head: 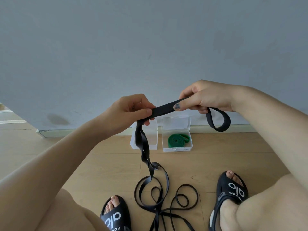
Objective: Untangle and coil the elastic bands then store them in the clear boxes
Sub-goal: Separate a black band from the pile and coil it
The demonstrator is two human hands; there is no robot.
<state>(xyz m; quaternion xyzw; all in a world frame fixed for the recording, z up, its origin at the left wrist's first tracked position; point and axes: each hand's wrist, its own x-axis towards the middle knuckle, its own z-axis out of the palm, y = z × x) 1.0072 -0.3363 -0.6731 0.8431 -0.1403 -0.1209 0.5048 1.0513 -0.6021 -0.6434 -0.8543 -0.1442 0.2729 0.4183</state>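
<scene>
— What have the hands got?

— I see both closed on one black band [164,109]. The left hand [131,110] pinches it between thumb and fingers, and the right hand [204,99] pinches it a little farther along, thumb on top. The stretch between them is flat and taut, rising slightly toward the right hand.

— And the ends?

— Past the right hand a short loop of the band hangs free in the air. From the left hand the band drops twisted to the floor [216,157], where it spreads into loose overlapping loops between the two feet. I cannot tell whether those loops are all one band or more than one.

— Where are the boxes?

— Taking the band as my mark: the right box [177,148] sits on the floor directly behind and below the taut stretch, lid up against the wall [150,47]. A green band [177,140] lies coiled inside it. The left box [154,142] stands just beside that one, behind the hanging twisted part, which hides some of it. I cannot make out anything in it.

— Anything else?

— Black sandals: the left sandal [115,217] sits left of the floor loops, the right sandal [231,192] to their right, near but not touching.
</scene>
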